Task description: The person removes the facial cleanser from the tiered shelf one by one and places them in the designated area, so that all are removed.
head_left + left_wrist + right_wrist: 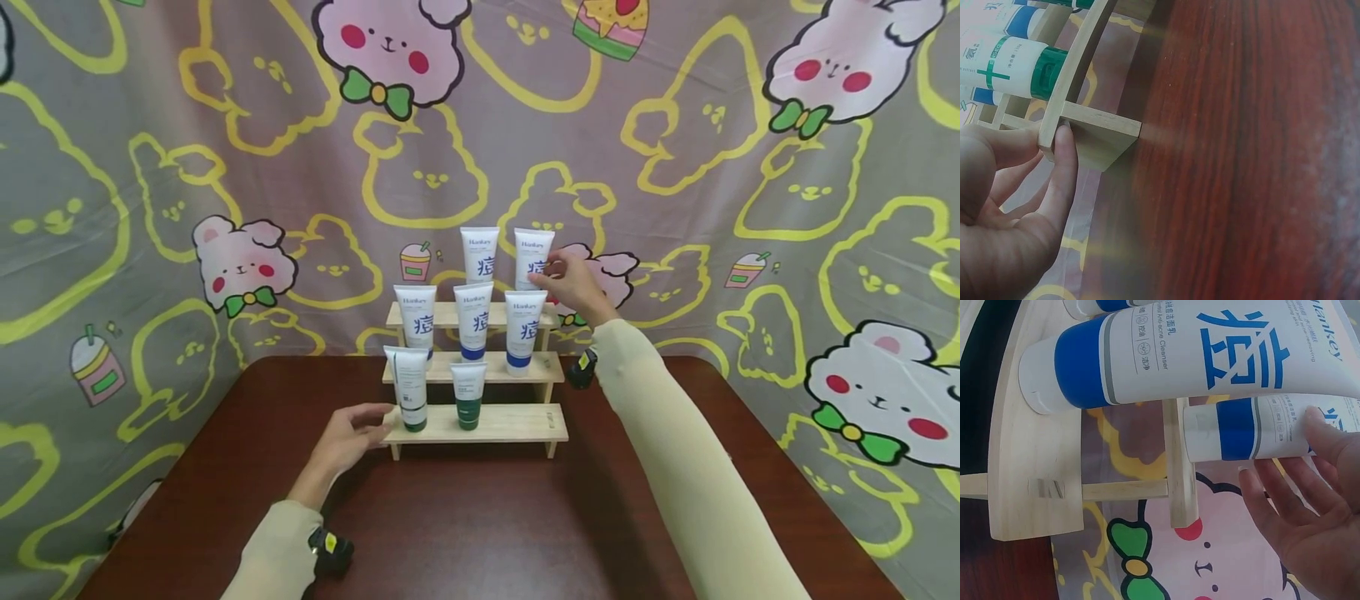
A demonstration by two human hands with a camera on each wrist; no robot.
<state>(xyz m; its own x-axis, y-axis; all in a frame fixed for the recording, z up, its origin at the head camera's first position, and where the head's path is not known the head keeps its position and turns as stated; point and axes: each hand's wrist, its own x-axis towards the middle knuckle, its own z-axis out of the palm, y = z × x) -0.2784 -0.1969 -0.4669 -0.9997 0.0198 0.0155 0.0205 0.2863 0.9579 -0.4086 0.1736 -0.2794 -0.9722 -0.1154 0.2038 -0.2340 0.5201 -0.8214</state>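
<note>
- Curtain (517, 137) with printed white rabbits and yellow outlines fills the background.
- Table (480, 517), dark reddish-brown with visible grain, runs across the lower part of the head view.
- Wooden stand (517, 422) of three pale shelves rises in steps near the table's far edge.
- Left hand (347, 440) pinches the left end of the bottom shelf, thumb and fingers closed narrowly on the board.
- Right hand (576, 282) grips the top right tube (533, 242), thumb on its printed front; that tube is upright at the top shelf's right end.
- Top left tube (480, 250), also white with blue print, stands just beside it.
- Three blue-banded tubes (473, 321) line the middle shelf, caps down.
- Tall green-capped tube (410, 383) stands at the bottom shelf's left.
- Small green-based tube (468, 398) is near it, around mid-shelf.
</note>
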